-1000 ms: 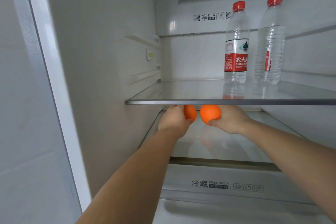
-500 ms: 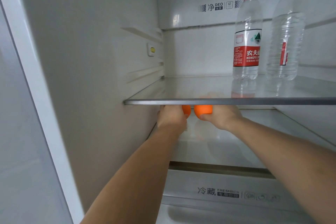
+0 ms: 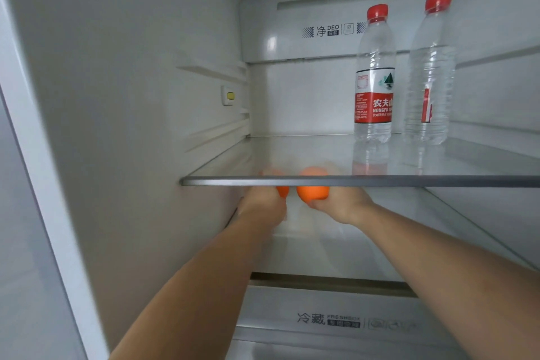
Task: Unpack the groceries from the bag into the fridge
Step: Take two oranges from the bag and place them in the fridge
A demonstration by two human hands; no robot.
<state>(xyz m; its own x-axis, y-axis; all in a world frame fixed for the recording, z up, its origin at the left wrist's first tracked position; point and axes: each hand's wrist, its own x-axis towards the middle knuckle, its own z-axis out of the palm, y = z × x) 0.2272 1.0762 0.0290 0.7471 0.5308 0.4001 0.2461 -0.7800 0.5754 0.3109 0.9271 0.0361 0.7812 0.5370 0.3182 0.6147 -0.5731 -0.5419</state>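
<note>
Two smooth, bright oranges are inside the fridge [image 3: 122, 126], just under the glass shelf [image 3: 359, 181]. The right hand [image 3: 342, 204] curls around the bigger orange [image 3: 312, 191], thumb beneath it. The left hand [image 3: 263, 204] grips the other orange [image 3: 282, 190], mostly hidden behind its knuckles. Compared with half a second ago, both hands sit much the same, still holding.

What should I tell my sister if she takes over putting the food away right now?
Left hand grips one orange; right hand grips the other orange. Both are held under the glass shelf, over the lower shelf, not yet set down.
Done: two water bottles stand upright on the glass shelf.
Left: set both oranges down, let go, then check the bag, which is out of view.
</note>
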